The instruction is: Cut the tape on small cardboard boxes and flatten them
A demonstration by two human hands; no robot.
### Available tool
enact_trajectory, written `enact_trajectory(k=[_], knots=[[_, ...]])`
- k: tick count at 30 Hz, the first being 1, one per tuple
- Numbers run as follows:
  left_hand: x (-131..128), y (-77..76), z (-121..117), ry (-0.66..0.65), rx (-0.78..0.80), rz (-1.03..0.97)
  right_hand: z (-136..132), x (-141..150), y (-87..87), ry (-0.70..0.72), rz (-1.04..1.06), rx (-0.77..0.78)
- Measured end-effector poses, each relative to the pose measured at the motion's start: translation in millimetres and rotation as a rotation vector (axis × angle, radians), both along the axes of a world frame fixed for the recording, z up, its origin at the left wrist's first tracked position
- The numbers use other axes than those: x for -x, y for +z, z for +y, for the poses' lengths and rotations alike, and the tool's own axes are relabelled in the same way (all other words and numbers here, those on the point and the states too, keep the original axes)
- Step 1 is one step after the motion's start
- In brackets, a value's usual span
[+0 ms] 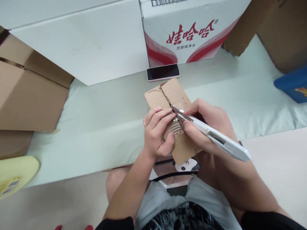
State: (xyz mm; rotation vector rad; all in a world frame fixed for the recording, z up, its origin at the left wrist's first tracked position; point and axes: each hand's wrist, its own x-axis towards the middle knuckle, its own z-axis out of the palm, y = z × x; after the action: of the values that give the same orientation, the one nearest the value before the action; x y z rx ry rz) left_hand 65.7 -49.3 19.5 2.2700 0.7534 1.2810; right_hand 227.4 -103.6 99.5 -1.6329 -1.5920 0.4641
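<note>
A cloth-covered counter [107, 131] runs across the view, with a white box [81, 48] and, beside it, a box with red print [184, 35] along its far side. A brown box [31, 92] stands at the left, a yellow bottle [16, 174] nearer on that side, and a blue tub [294, 84] at the right. The cardboard [176, 94] is in front of the printed box, its near end reaching past the counter's edge over the lap; whether it rests on the counter is unclear. The left hand [157, 134] has its fingers spread over the cardboard, pressing it steady, and the right hand [211, 123] has its fingers closed around the white cutter [223, 140]. A phone [163, 72] lies just beyond the cardboard. The blade [179, 115] is at the split down the cardboard's middle, so the step in hand looks like cutting or prying along that line. Any further stroke calls for a firm left hold, a blade kept in line with the split, and left fingertips drawn clear, as they sit very near the steel.
</note>
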Motion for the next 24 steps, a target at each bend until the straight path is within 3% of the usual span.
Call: enact_trajectory(k=[24], knots=[[-0.2,-0.6,1.9,-0.017,-0.002,-0.018,-2.6,-2.6,-0.5,0.004,0.071,0.049]])
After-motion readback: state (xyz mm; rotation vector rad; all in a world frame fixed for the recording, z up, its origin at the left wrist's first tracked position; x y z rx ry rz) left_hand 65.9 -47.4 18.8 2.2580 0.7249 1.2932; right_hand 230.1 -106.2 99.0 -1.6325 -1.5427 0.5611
